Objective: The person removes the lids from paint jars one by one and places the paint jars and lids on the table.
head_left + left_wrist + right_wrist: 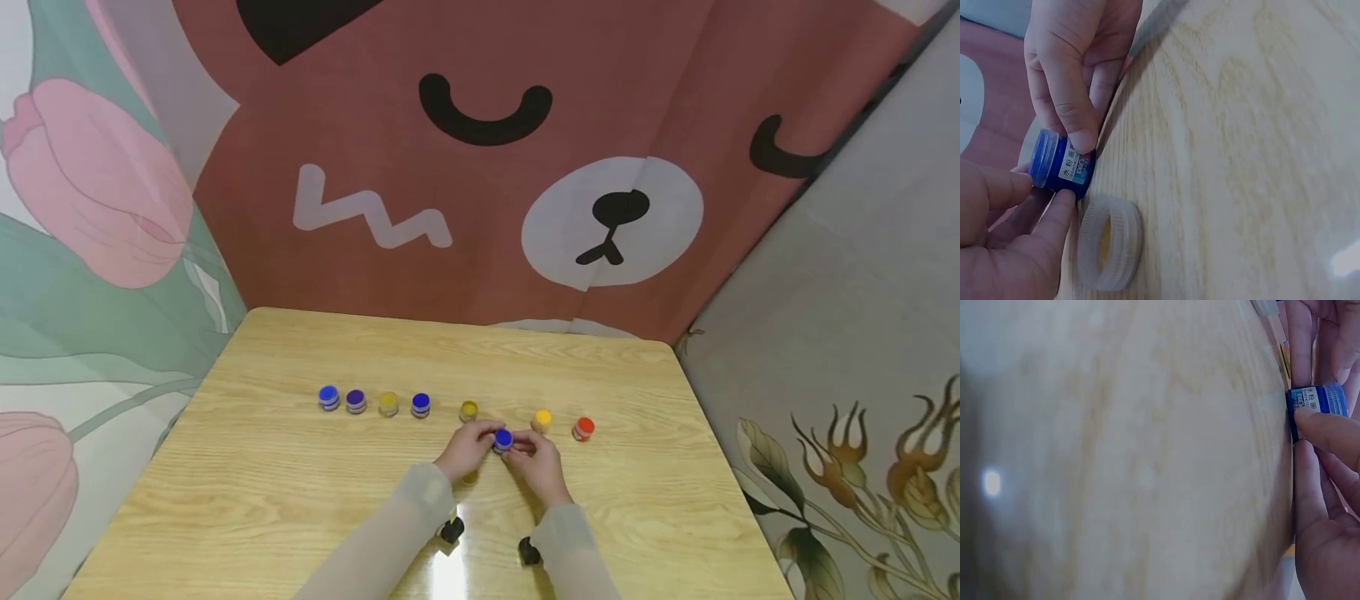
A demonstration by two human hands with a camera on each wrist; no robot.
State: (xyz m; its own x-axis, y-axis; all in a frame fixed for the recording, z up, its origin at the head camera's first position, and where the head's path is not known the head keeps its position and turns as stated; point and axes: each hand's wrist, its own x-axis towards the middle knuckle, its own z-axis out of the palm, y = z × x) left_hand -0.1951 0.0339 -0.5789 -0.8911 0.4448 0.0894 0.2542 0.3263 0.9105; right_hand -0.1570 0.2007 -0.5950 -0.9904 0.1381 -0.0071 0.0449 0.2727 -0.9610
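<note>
A small blue paint jar (502, 441) with a label and a translucent ribbed cap stands on the table between both hands. My left hand (467, 448) pinches it from the left, with fingertips at the cap and the jar's side. From the other side my right hand (542, 467) grips the jar body, its thumb over the label (1305, 399). The cap (1043, 159) sits on the jar in the left wrist view. Close to my left hand lies a loose translucent ring-shaped lid (1110, 244), mostly covered by the wrist in the head view.
Left of the hands stand a blue jar (328, 397), a purple jar (356, 402), a yellowish jar (387, 404) and a dark blue jar (421, 405). An olive jar (468, 410), an orange-yellow jar (542, 419) and a red jar (583, 429) are nearer the hands.
</note>
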